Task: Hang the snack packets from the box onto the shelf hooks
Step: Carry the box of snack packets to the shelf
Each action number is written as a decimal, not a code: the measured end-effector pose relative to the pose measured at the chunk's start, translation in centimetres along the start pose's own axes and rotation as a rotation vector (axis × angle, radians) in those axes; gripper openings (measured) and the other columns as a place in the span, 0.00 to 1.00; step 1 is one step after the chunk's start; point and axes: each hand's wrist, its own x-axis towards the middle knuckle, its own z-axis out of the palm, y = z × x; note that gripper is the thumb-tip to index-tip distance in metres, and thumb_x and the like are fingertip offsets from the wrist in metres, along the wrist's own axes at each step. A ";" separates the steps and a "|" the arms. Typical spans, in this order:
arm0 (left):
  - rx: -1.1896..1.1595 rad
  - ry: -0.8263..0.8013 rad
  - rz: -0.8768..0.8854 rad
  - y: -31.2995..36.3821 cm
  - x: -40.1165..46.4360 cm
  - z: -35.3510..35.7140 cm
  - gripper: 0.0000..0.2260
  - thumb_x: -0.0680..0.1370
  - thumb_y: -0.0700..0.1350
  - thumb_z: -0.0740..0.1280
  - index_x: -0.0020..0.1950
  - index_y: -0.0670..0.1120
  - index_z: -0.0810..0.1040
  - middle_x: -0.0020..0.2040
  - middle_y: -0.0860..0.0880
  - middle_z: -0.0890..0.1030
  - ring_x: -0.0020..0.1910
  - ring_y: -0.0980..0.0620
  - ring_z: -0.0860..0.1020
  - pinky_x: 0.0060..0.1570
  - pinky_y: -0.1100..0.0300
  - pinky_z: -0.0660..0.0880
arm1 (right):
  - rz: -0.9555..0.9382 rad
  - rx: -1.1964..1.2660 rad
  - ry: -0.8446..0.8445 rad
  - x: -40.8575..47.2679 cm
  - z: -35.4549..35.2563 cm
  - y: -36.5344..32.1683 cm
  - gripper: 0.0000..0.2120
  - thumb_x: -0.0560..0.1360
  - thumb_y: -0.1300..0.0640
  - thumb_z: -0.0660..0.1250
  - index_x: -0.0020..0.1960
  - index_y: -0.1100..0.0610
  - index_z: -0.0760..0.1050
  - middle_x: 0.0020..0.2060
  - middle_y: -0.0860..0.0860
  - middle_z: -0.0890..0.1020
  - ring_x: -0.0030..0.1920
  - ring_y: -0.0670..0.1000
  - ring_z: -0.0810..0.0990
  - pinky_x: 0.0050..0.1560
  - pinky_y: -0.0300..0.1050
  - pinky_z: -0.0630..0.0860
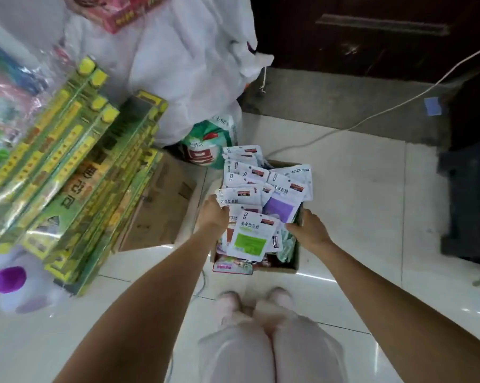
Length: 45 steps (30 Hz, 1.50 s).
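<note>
A cardboard box (292, 265) stands on the tiled floor in front of my feet, heaped with several white snack packets (250, 236) bearing green, purple and orange labels. My left hand (212, 217) grips the box's left side, fingers curled against the packets there. On the opposite side my right hand (308, 230) grips the box's right edge, its fingertips touching a packet. Both arms reach down from the bottom of the view. No shelf hooks are in sight.
Stacked green-and-yellow boxed goods (76, 175) lean at left over flat cardboard cartons (161, 211). A big white sack (189, 64) and a green-red bag (208, 145) lie behind the box. A white cable (371, 117) crosses the floor; a dark stool (468, 200) stands at right.
</note>
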 end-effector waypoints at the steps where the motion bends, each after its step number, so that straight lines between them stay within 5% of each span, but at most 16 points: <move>1: 0.011 0.016 0.002 -0.9 1.3 0.9 0.23 0.80 0.37 0.58 0.75 0.41 0.59 0.72 0.41 0.65 0.68 0.42 0.68 0.67 0.52 0.67 | -0.001 0.049 0.022 1.7 1.5 0.8 0.26 0.73 0.55 0.68 0.68 0.59 0.65 0.61 0.61 0.74 0.61 0.60 0.73 0.55 0.44 0.70; 5: 0.013 -0.009 -0.093 -5.0 7.7 4.6 0.29 0.79 0.34 0.55 0.78 0.45 0.49 0.74 0.41 0.64 0.69 0.41 0.67 0.68 0.52 0.65 | 0.128 0.141 0.083 7.6 5.9 3.1 0.40 0.73 0.53 0.69 0.75 0.62 0.50 0.69 0.63 0.64 0.69 0.62 0.63 0.68 0.54 0.66; 7: -0.014 -0.009 -0.122 -6.7 10.2 6.2 0.25 0.80 0.35 0.55 0.77 0.44 0.55 0.70 0.40 0.69 0.67 0.40 0.69 0.66 0.52 0.67 | 0.210 0.158 0.110 9.7 7.3 3.8 0.42 0.75 0.51 0.67 0.76 0.64 0.43 0.72 0.65 0.57 0.71 0.64 0.61 0.69 0.56 0.64; 12: -0.066 0.093 -0.017 -8.7 12.0 7.2 0.11 0.79 0.39 0.61 0.57 0.39 0.78 0.54 0.39 0.81 0.53 0.41 0.78 0.45 0.59 0.70 | 0.287 0.040 0.289 12.6 8.0 5.5 0.23 0.77 0.60 0.61 0.69 0.67 0.61 0.65 0.66 0.65 0.64 0.65 0.67 0.64 0.53 0.64; 17: -0.442 -0.040 -0.003 -11.2 12.4 6.4 0.17 0.75 0.35 0.63 0.62 0.47 0.79 0.56 0.50 0.82 0.55 0.49 0.79 0.57 0.47 0.77 | 0.279 0.177 0.335 13.7 7.1 7.2 0.14 0.75 0.62 0.63 0.61 0.62 0.69 0.54 0.64 0.78 0.54 0.63 0.77 0.44 0.47 0.70; 23: -0.537 -0.108 0.040 -12.2 12.4 6.7 0.24 0.75 0.36 0.69 0.69 0.50 0.71 0.60 0.45 0.80 0.59 0.47 0.78 0.58 0.45 0.75 | 0.285 0.262 0.336 13.7 7.3 7.8 0.17 0.75 0.62 0.65 0.64 0.58 0.74 0.56 0.62 0.80 0.55 0.62 0.78 0.50 0.49 0.74; 31: -0.562 -0.146 -0.045 -12.0 12.9 6.8 0.19 0.77 0.37 0.66 0.68 0.47 0.74 0.53 0.43 0.83 0.49 0.45 0.80 0.39 0.57 0.76 | 0.291 0.336 0.341 13.6 6.8 7.8 0.18 0.72 0.61 0.67 0.62 0.56 0.77 0.54 0.62 0.81 0.52 0.62 0.80 0.54 0.55 0.78; 41: -0.485 -0.226 -0.016 -11.6 13.4 6.3 0.25 0.74 0.33 0.68 0.70 0.46 0.70 0.47 0.49 0.81 0.47 0.51 0.79 0.43 0.53 0.77 | 0.261 0.369 0.251 14.2 6.4 8.7 0.22 0.69 0.67 0.68 0.61 0.56 0.77 0.45 0.58 0.82 0.45 0.62 0.82 0.47 0.61 0.80; 45: -0.490 -0.196 -0.003 -11.4 13.2 6.4 0.23 0.74 0.31 0.67 0.68 0.44 0.73 0.45 0.47 0.82 0.42 0.50 0.79 0.40 0.54 0.78 | 0.250 0.347 0.321 14.4 6.9 8.8 0.22 0.70 0.63 0.68 0.63 0.54 0.76 0.51 0.61 0.82 0.47 0.62 0.82 0.48 0.59 0.80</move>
